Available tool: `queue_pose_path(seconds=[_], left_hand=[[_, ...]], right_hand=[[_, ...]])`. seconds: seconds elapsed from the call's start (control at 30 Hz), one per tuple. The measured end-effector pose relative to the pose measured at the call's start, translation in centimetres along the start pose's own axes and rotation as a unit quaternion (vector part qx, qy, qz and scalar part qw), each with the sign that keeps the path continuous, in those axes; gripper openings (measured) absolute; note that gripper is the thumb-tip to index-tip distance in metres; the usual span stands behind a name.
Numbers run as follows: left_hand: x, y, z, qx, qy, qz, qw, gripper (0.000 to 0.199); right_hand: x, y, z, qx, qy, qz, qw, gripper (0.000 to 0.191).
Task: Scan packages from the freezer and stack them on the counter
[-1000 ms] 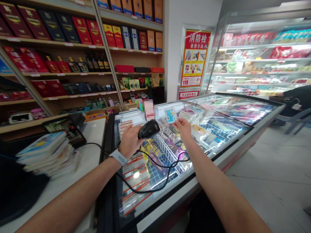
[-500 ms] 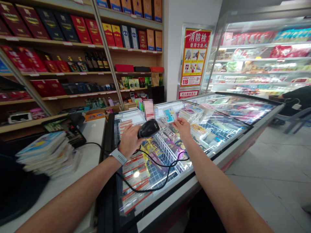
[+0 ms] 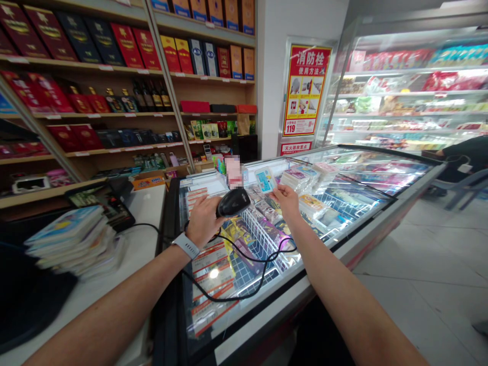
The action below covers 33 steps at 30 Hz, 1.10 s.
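Note:
My left hand (image 3: 205, 219) is wrapped round a black handheld barcode scanner (image 3: 233, 202), whose head points right and away from me. A black cable (image 3: 244, 300) loops from it over the glass-topped freezer (image 3: 244, 333). Between thumb and fingers, my right hand (image 3: 286, 200) pinches the lower right corner of a flat, pale packet (image 3: 265, 180) with a blue printed front, holding it tilted above the glass. The scanner and the packet are close together but apart. Past my right hand, stacks of similar flat packets (image 3: 295, 178) lie on the freezer top.
At left, a pile of flat packets (image 3: 72, 239) sits on a white counter (image 3: 147, 206) beside a dark screen (image 3: 110, 206). Shelves of boxes and bottles (image 3: 114, 114) stand behind. A person's dark sleeve (image 3: 467, 150) shows at the far right, near a grey chair (image 3: 463, 185).

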State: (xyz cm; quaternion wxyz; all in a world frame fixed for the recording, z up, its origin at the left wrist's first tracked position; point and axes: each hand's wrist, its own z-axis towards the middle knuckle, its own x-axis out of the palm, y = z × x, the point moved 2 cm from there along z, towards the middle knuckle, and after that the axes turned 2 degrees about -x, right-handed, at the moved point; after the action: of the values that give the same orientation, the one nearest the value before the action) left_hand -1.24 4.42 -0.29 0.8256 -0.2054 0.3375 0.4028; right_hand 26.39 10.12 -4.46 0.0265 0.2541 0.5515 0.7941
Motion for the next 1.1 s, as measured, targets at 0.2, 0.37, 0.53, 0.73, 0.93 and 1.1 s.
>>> queue_pose_path(seconds=[0.2, 0.37, 0.53, 0.73, 0.93, 1.1], left_hand=[[0.0, -0.02, 0.01, -0.002, 0.01, 0.001, 1.0, 0.016], [0.01, -0.03, 0.07, 0.005, 0.013, 0.005, 1.0, 0.018], [-0.11, -0.12, 0.12, 0.005, 0.013, 0.016, 1.0, 0.02], [-0.26, -0.34, 0.09, 0.008, 0.003, 0.004, 1.0, 0.026], [-0.19, -0.18, 0.04, 0.01, 0.0, -0.001, 1.0, 0.028], [-0.21, -0.24, 0.02, 0.006, 0.002, -0.01, 1.0, 0.028]], right_hand=[[-0.07, -0.06, 0.08, -0.002, 0.008, 0.008, 1.0, 0.036], [-0.07, -0.2, 0.14, -0.003, -0.001, 0.012, 1.0, 0.038], [-0.15, -0.31, 0.11, -0.005, 0.004, 0.025, 1.0, 0.043], [-0.17, -0.3, 0.02, -0.008, 0.006, 0.028, 1.0, 0.043], [-0.22, -0.33, 0.09, -0.007, 0.0, 0.03, 1.0, 0.045], [-0.38, -0.34, 0.02, -0.006, -0.004, 0.025, 1.0, 0.047]])
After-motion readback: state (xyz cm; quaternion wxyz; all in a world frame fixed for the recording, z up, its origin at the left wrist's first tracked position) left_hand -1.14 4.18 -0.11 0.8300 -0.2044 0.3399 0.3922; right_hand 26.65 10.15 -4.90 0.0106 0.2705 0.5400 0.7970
